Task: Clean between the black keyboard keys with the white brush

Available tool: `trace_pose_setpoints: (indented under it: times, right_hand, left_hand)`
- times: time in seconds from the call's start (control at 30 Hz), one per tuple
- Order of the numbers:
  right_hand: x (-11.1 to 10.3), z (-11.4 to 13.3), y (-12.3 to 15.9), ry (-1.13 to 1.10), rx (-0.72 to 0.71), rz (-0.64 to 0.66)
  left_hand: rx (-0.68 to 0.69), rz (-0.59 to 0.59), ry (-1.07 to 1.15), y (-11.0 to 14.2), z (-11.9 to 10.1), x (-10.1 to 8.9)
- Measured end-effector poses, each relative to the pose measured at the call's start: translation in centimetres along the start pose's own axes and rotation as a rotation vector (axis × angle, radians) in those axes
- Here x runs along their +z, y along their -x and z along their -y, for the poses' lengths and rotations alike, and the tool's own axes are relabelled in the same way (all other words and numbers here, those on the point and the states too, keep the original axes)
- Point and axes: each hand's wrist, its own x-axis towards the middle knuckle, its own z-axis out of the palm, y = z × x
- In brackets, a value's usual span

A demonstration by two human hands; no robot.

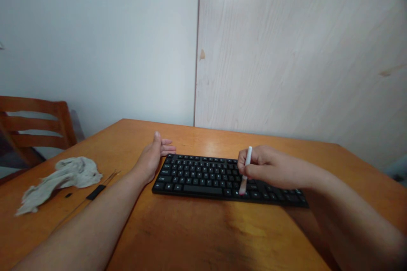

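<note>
Though free, left hand [152,159] beside keyboard [203,177], right hand [263,163] around white-handled brush [248,156].

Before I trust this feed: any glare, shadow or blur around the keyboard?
Head view: soft shadow on the table in front of the keyboard, glare atop the pale panel; same view, keys below the right hand look blurred.

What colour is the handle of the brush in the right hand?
The brush handle is white; the head view shows it best.
</note>
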Motion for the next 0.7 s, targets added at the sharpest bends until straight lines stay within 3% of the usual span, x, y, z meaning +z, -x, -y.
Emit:
trace_pose_setpoints:
  times: [0.17, 0.6, 0.7]
  right_hand:
    - [0.2, -0.7, -0.8, 0.04, -0.021, -0.06]
    - [0.7, -2.8, -2.5, 0.121, -0.075, -0.375]
    - [0.7, -2.9, -2.6, 0.112, -0.07, -0.377]
  left_hand:
    - [-0.01, -0.009, 0.007, 0.1, -0.1, 0.1]
    - [-0.014, -0.005, -0.002, 0.0, -0.1, 0.1]
    - [-0.016, -0.014, 0.001, 0.0, -0.2, 0.1]
